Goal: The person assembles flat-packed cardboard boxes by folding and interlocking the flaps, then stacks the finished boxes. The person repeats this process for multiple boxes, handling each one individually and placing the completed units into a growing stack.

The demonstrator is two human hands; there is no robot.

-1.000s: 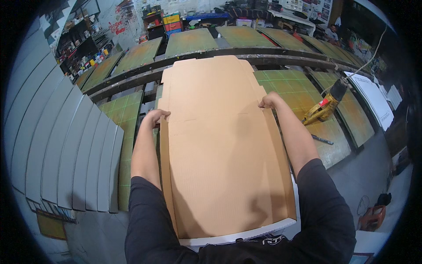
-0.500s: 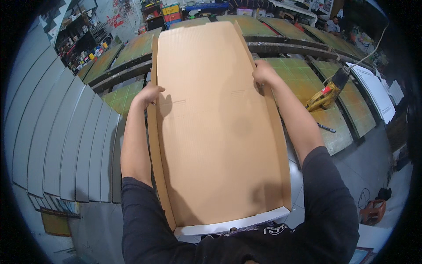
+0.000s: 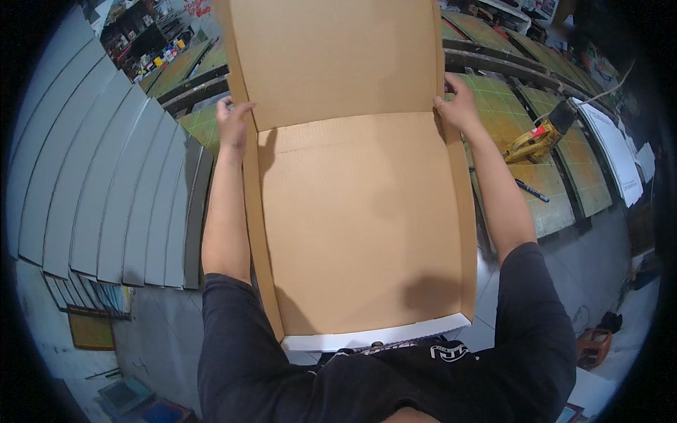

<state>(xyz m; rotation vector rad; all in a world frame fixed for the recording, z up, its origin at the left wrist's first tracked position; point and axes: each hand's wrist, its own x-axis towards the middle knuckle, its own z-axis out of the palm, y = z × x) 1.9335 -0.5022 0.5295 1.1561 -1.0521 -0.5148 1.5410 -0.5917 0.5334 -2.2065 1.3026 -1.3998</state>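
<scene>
A long brown cardboard box (image 3: 363,233) lies in front of me, bent across its width into a lower tray and an upper panel (image 3: 338,60) tilted upward. Low side walls run along it, and its near edge is white outside. At the left wall, by the fold, my left hand (image 3: 234,127) grips the edge with the thumb over it. Across from it, my right hand (image 3: 460,106) pinches the right wall at the same fold. Some of the fingers of both hands are hidden behind the walls.
Grey flat boxes (image 3: 106,183) stand stacked at the left. Right of my right arm, a yellow heat gun (image 3: 539,141) with a cord rests on a green-topped table (image 3: 486,99), near a dark pen (image 3: 532,189) and white sheets (image 3: 610,148). An orange stool (image 3: 594,347) stands low at the right.
The flat-lying cardboard has been folded at the middle, its far half now raised toward me. Both hands moved slightly up along the side walls.
</scene>
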